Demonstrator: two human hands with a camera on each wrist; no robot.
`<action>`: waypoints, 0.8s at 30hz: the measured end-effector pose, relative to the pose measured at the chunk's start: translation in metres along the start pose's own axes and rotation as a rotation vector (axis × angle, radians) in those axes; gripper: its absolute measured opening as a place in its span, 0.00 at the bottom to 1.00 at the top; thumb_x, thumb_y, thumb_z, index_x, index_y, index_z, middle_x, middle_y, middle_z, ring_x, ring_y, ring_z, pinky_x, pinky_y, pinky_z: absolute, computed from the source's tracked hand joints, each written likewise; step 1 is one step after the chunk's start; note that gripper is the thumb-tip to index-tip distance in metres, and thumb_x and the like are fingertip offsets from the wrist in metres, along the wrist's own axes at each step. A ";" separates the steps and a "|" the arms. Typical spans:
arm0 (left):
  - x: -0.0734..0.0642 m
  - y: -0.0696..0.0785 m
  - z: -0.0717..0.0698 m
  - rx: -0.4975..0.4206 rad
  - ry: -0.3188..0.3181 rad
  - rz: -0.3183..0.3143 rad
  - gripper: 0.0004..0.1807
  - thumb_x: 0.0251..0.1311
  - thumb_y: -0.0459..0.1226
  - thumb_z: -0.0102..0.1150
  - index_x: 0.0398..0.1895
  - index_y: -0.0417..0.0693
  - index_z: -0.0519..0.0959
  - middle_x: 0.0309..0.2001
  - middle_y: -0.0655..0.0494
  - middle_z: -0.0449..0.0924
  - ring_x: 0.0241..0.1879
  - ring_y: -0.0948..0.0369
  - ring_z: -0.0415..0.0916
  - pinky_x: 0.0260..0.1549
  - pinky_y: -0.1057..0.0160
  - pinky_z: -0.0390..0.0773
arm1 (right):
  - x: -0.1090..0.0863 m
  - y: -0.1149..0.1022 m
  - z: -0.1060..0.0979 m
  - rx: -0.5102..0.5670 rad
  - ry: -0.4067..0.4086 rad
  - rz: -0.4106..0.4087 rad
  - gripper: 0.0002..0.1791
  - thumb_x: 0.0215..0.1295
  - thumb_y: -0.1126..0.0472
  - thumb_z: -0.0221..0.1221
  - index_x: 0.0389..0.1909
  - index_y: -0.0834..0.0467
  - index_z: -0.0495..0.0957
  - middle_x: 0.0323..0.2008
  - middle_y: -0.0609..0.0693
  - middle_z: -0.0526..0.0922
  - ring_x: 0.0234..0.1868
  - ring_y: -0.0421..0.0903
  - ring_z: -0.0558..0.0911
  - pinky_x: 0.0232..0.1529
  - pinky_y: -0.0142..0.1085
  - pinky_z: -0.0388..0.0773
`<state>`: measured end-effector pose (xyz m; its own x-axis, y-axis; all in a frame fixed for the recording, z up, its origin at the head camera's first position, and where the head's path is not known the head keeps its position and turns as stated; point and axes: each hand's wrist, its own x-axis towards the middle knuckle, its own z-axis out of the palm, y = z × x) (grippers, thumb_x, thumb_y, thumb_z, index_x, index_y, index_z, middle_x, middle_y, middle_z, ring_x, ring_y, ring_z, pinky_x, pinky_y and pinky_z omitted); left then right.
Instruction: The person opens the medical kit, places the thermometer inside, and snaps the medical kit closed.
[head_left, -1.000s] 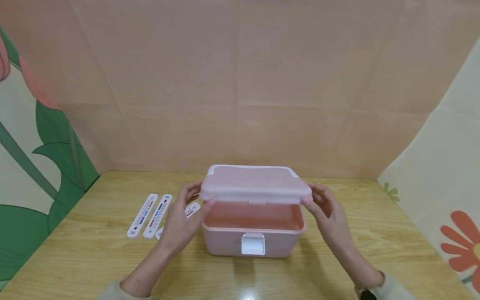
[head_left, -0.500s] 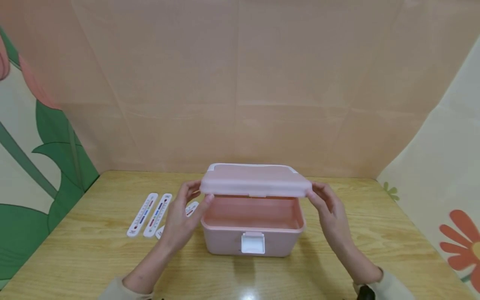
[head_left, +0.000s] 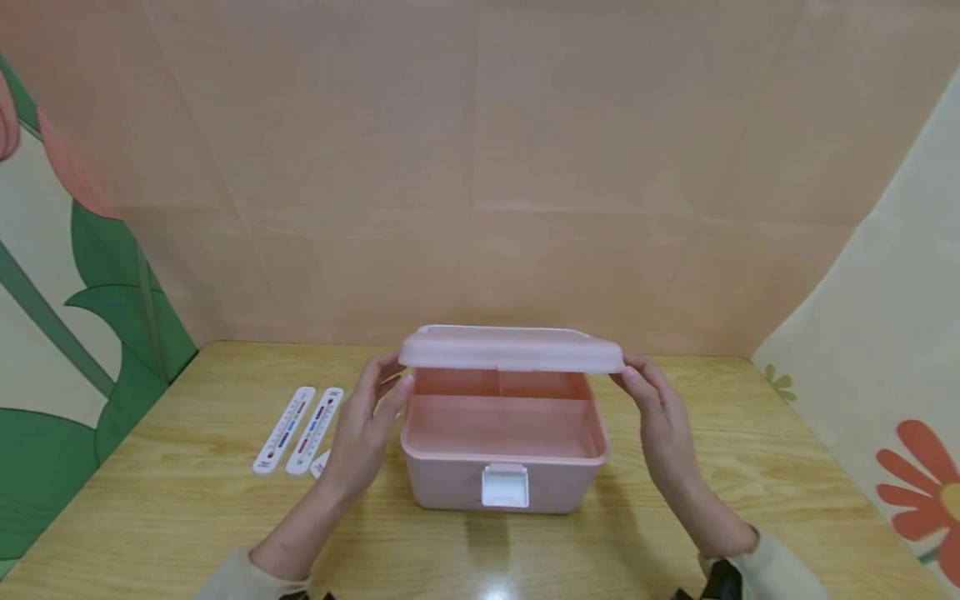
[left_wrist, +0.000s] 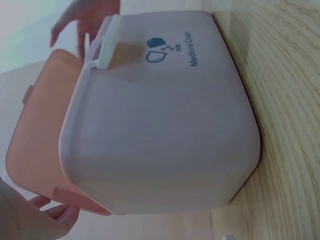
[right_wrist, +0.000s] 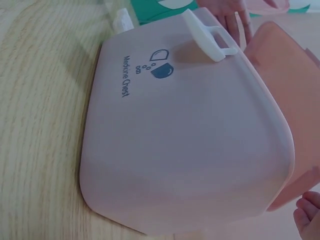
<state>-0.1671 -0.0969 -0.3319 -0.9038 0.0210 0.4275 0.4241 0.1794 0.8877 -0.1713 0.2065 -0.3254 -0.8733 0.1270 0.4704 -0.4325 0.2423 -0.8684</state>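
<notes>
A pink medicine chest (head_left: 450, 483) stands on the table, its lid (head_left: 510, 352) tilted up and partly raised. Beneath the lid, one wide front compartment and two smaller back ones show. A white latch (head_left: 505, 486) hangs on the front wall. My left hand (head_left: 358, 442) is at the lid's left end, fingers extended along its side and thumb near the corner. Opposite it, my right hand (head_left: 667, 425) has its fingers at the lid's right end. Both wrist views show the printed front; in the right wrist view the right fingertips (right_wrist: 306, 207) are close beside the lid.
Left of the chest lie two white thermometer strips (head_left: 284, 429) side by side. Another white strip (head_left: 320, 464) is mostly hidden behind the left hand. A plain backdrop (head_left: 480, 208) rises behind the wooden table (head_left: 150, 500).
The lid has swung further up and back, uncovering the back compartments and divider. Both hands have risen slightly with it, and the thumbs have come off the lid's front edge.
</notes>
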 end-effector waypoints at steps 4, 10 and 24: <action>0.002 -0.001 0.000 -0.023 -0.007 -0.003 0.23 0.69 0.42 0.45 0.64 0.41 0.67 0.63 0.41 0.70 0.63 0.44 0.68 0.62 0.44 0.67 | 0.003 -0.001 0.002 0.048 0.007 -0.002 0.12 0.74 0.61 0.44 0.45 0.47 0.77 0.44 0.35 0.81 0.49 0.32 0.79 0.56 0.23 0.70; 0.004 0.000 0.001 -0.019 -0.034 -0.026 0.28 0.70 0.45 0.42 0.70 0.43 0.61 0.68 0.41 0.64 0.66 0.43 0.64 0.64 0.42 0.63 | 0.006 -0.002 0.004 0.024 -0.029 -0.016 0.15 0.74 0.59 0.43 0.53 0.56 0.75 0.49 0.36 0.81 0.53 0.34 0.77 0.57 0.24 0.68; 0.013 -0.002 0.000 0.072 -0.104 -0.074 0.33 0.69 0.53 0.40 0.76 0.63 0.49 0.74 0.55 0.49 0.73 0.51 0.48 0.65 0.32 0.52 | 0.012 -0.001 0.010 0.121 -0.033 -0.068 0.23 0.73 0.64 0.44 0.62 0.74 0.66 0.51 0.38 0.79 0.55 0.33 0.76 0.58 0.23 0.68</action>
<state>-0.1797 -0.0971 -0.3284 -0.9352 0.1065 0.3378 0.3541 0.2547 0.8999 -0.1837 0.1981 -0.3205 -0.8471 0.0823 0.5250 -0.5130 0.1313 -0.8483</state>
